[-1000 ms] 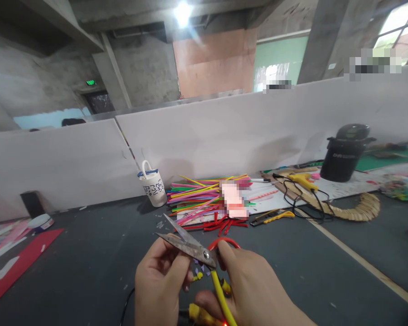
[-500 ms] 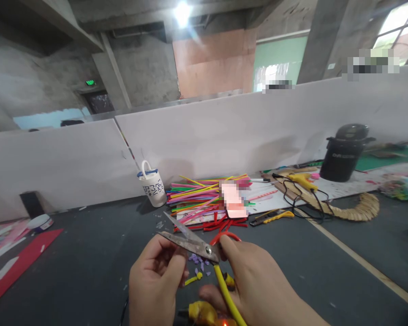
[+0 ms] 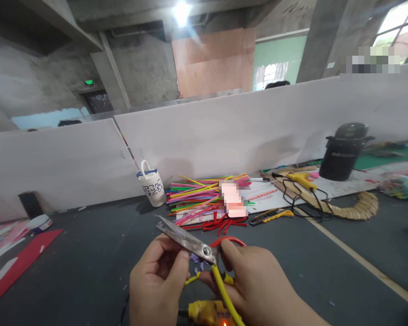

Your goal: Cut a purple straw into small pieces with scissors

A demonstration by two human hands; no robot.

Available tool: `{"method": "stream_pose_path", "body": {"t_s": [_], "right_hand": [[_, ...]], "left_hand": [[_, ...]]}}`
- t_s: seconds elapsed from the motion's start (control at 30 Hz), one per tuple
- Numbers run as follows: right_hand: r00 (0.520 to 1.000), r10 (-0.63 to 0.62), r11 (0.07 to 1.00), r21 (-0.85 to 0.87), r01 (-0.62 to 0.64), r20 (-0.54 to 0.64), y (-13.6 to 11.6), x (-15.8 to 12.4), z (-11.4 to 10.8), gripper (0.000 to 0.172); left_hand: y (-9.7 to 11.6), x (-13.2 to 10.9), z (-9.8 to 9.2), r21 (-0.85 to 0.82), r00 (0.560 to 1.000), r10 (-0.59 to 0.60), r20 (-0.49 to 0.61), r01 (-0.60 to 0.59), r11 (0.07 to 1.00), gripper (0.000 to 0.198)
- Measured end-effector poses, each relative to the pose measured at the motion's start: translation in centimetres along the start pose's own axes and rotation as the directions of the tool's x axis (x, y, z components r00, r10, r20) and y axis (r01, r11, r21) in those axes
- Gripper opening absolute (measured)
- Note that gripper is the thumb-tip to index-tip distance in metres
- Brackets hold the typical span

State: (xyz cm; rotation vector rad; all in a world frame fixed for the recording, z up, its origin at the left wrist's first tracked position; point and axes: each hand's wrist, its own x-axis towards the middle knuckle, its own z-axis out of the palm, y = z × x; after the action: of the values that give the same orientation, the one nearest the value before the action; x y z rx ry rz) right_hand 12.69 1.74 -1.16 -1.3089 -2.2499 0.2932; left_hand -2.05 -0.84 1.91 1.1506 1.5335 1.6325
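At lower centre of the frame, scissors [image 3: 206,251] are gripped by the right hand [image 3: 258,276]; whether anything is pinched by the left hand [image 3: 158,276], fingers curled, cannot be told.

My left hand [image 3: 156,280], one; my right hand [image 3: 258,276], one; scissors [image 3: 187,241], one pair. Near: yellow device [image 3: 204,310], one. Far: white cup [image 3: 153,190], one; utility knife [image 3: 275,216], one; glue gun [image 3: 302,181], one; black lidded canister [image 3: 342,158], one. Left: red sheet [image 3: 30,252], one; white tub [image 3: 40,223], one.

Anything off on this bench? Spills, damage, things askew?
Small purple scraps lie scattered on the dark tabletop near the hands, looking like loose litter. The scissors have blotchy blades, perhaps stained. Nothing else clearly stands out.
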Motion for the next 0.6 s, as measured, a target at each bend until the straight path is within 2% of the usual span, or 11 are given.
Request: {"method": "stream_pose_path", "body": {"t_s": [0.1, 0.17, 0.23, 0.37, 0.5, 0.53, 0.6], "right_hand": [[0.996, 0.078, 0.97, 0.225, -0.087, 0.052, 0.1, 0.4, -0.5, 0.029], [0.99, 0.111, 0.888, 0.439, -0.137, 0.084, 0.0, 0.7, -0.9, 0.018], [0.986, 0.136, 0.797, 0.581, -0.165, 0.093, -0.1, 1.0, -1.4, 0.009], [0.976, 0.199, 0.674, 0.71, -0.204, 0.092, -0.1, 1.3, -2.0, 0.005], [0.965, 0.167, 0.52, 0.814, -0.259, 0.201, 0.2, 1.5, -1.9, 0.007], [0.962, 0.149, 0.502, 0.821, -0.273, 0.229, 0.2, 1.6, -2.0, 0.006], [0.959, 0.132, 0.522, 0.805, -0.281, 0.249, 0.2, 1.7, -2.1, 0.003]], "left_hand": [[-0.2, 0.1, 0.1, -0.104, 0.992, -0.097, 0.081, 0.105, 0.989, 0.008], [-0.5, 0.4, 0.3, -0.185, 0.967, -0.172, 0.188, 0.207, 0.961, 0.012], [-0.9, 0.6, 0.5, -0.239, 0.93, -0.214, 0.299, 0.29, 0.926, 0.014], [-1.4, 0.8, 0.9, -0.267, 0.858, -0.26, 0.443, 0.403, 0.875, 0.013], [-1.9, 0.4, 1.2, -0.208, 0.791, -0.318, 0.523, 0.479, 0.853, 0.016], [-2.0, 0.3, 1.3, -0.192, 0.785, -0.327, 0.527, 0.485, 0.853, 0.017], [-2.0, 0.1, 1.5, -0.165, 0.78, -0.345, 0.522, 0.489, 0.857, 0.019]]}}
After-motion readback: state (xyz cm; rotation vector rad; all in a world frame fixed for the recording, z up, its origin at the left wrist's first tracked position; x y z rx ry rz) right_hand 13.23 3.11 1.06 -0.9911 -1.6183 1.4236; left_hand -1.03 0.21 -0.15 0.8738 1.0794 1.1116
